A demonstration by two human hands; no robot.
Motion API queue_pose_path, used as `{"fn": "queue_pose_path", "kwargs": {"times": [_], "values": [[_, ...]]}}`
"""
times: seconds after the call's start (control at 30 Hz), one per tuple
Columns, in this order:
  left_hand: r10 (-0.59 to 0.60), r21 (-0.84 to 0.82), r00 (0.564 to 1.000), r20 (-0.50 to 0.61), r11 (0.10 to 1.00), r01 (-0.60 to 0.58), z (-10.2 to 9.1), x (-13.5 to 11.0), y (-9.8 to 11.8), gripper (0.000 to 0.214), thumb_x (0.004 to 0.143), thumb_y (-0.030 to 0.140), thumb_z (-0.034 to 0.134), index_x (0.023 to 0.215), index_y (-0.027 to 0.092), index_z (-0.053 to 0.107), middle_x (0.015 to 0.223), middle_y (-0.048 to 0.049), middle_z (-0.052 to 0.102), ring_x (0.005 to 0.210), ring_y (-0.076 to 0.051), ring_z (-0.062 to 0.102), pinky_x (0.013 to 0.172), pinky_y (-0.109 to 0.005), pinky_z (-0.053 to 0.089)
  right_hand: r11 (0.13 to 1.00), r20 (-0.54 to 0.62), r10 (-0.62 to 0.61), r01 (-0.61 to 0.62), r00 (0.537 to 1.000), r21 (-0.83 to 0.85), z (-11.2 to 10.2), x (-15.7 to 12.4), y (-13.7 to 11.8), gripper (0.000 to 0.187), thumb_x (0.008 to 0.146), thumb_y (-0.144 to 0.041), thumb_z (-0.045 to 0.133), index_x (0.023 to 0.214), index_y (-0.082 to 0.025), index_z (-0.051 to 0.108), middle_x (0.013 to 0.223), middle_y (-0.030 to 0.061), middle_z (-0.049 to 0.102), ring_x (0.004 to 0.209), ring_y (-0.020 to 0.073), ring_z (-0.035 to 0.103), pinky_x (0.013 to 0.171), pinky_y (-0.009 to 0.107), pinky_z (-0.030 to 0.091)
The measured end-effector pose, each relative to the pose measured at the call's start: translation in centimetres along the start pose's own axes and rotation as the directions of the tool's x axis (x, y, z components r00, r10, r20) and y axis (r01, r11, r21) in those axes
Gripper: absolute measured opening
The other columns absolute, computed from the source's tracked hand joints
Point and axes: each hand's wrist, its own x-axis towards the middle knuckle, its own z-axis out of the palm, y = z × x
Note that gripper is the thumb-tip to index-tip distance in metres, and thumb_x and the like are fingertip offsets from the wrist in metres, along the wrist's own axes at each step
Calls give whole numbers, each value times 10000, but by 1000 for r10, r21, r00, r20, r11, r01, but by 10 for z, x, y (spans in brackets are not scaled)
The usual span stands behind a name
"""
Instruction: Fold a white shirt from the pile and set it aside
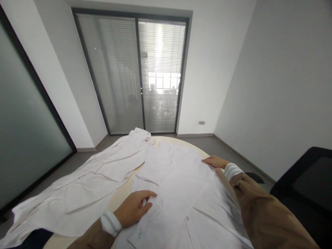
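A white coat [178, 183] with buttons and a pocket lies spread over the round table, its sleeve and front panels folded loosely. My left hand [136, 207] rests on the coat's left side, thumb and forefinger apart, with no cloth visibly pinched. At the coat's right edge, my right hand [216, 161] lies low with its fingers stretched out over the fabric; its underside is hidden. A second white garment [103, 173], long and wrinkled, lies to the left and hangs past the table's edge.
The cream tabletop [121, 194] shows between the two garments. A black mesh chair [306, 186] stands at the right. Behind the table are a glass door with blinds [116, 76] and white walls. Dark cloth [37, 238] shows at the lower left.
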Motion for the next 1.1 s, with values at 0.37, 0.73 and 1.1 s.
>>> {"fn": "queue_pose_path", "kwargs": {"times": [0.37, 0.73, 1.1], "values": [[2, 43, 1000, -10, 999, -2, 2, -3, 3, 319, 850, 316, 566, 1117, 238, 723, 858, -15, 663, 667, -154, 526, 732, -286, 435, 999, -140, 17, -10, 990, 51, 19, -16, -4, 293, 925, -343, 470, 1088, -161, 631, 865, 61, 703, 738, 163, 611, 648, 241, 433], [20, 39, 1000, -2, 999, -20, 2, -7, 6, 306, 870, 324, 542, 1089, 221, 729, 780, -1, 632, 625, -141, 502, 684, -273, 408, 980, 37, 100, -92, 994, -178, 14, -32, 16, 315, 916, -424, 571, 844, -142, 691, 835, 111, 736, 755, 210, 670, 672, 287, 451], [-82, -139, 994, 73, 986, 92, -6, -3, 5, 397, 911, 411, 488, 1194, 185, 651, 832, -13, 678, 567, -136, 556, 609, -265, 419, 941, -11, 156, -152, 988, -303, 17, -20, 8, 265, 868, -332, 599, 1010, -127, 687, 1034, 174, 723, 936, 261, 681, 747, 309, 450]]}}
